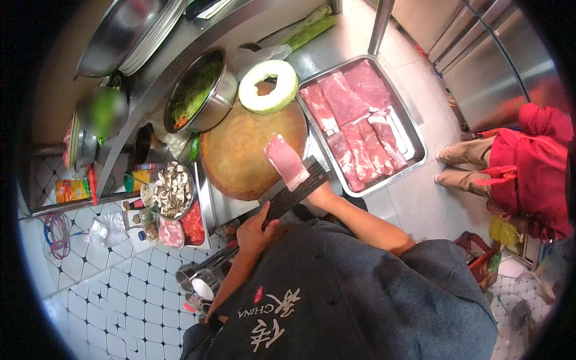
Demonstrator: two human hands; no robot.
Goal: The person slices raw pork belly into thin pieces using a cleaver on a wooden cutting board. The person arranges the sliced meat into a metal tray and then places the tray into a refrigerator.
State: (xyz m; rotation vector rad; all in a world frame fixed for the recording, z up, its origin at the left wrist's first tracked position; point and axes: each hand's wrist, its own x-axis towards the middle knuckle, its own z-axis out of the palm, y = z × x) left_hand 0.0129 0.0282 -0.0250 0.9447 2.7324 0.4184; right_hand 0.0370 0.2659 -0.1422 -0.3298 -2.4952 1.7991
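My left hand (254, 231) grips the left end of a dark, ridged flat slab (292, 193), whose exact kind I cannot tell. At the slab's right end is my right hand (318, 196), its fingers hidden. A pale pink slice of raw meat (284, 161) lies across the slab's far edge, its other end over a round wooden chopping block (234, 157). On the block's far side rests a thick pale gourd ring (288, 85) with a hollow centre. To the right, a steel tray (416, 144) holds several pieces of raw meat (344, 99).
Left of the block are a steel pot (227, 90) of shredded greens, a bowl of sliced mushrooms (173, 189) and chopped red vegetables (195, 225). Long green stalks (310, 33) lie behind. A person in red (526, 166) stands at right by steel cabinets (486, 58).
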